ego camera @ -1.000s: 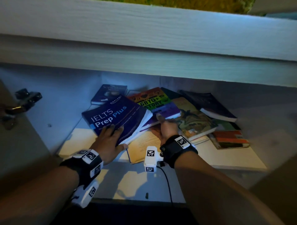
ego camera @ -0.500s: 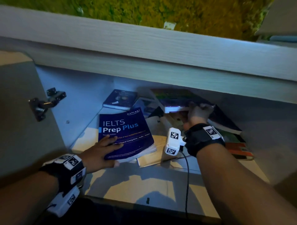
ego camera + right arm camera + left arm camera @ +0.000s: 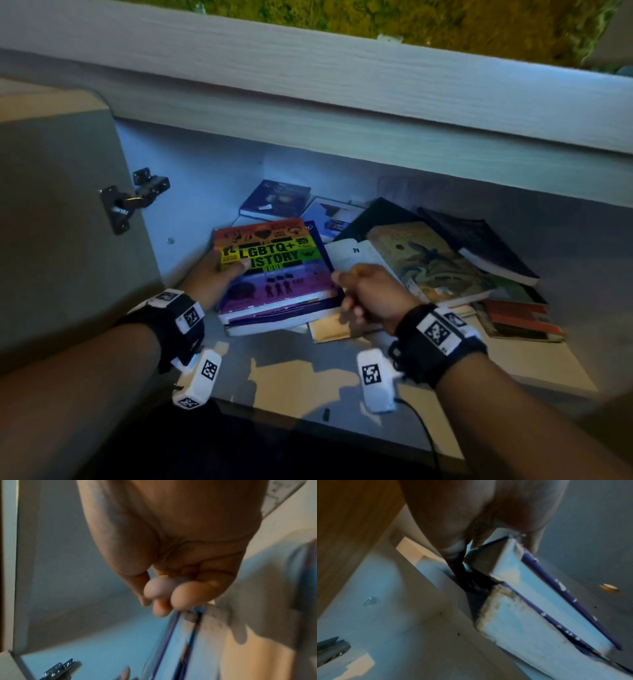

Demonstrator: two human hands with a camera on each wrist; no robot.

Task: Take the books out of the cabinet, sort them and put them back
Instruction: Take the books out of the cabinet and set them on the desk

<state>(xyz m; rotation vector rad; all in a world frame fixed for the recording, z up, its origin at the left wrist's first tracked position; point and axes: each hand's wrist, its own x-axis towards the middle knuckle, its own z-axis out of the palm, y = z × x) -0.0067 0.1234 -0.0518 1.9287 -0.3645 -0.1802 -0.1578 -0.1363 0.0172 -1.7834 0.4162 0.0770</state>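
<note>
A rainbow-covered LGBTQ+ History book [image 3: 274, 263] lies on top of the blue IELTS book [image 3: 274, 325] at the left of the cabinet shelf [image 3: 308, 377]. My left hand [image 3: 219, 270] grips the left edge of this pair, thumb on the rainbow cover. The left wrist view shows both books' page edges [image 3: 539, 608] below that hand [image 3: 471, 513]. At the pair's near right corner is my right hand [image 3: 363, 294]. In the right wrist view its fingers [image 3: 185, 595] are curled, with nothing between them and the books' corner just beyond.
More books lie jumbled to the right: a brown illustrated one [image 3: 428, 260], a dark one [image 3: 479, 243], a red-orange one [image 3: 517, 318] and open pages [image 3: 356, 257]. A dark blue book [image 3: 275, 198] sits at the back. The open door [image 3: 58, 222] with its hinge [image 3: 133, 198] stands left.
My right hand carried the rainbow book from the back pile and set it on the IELTS book. My left hand shifted from lying on the blue cover to gripping the pair's left edge.
</note>
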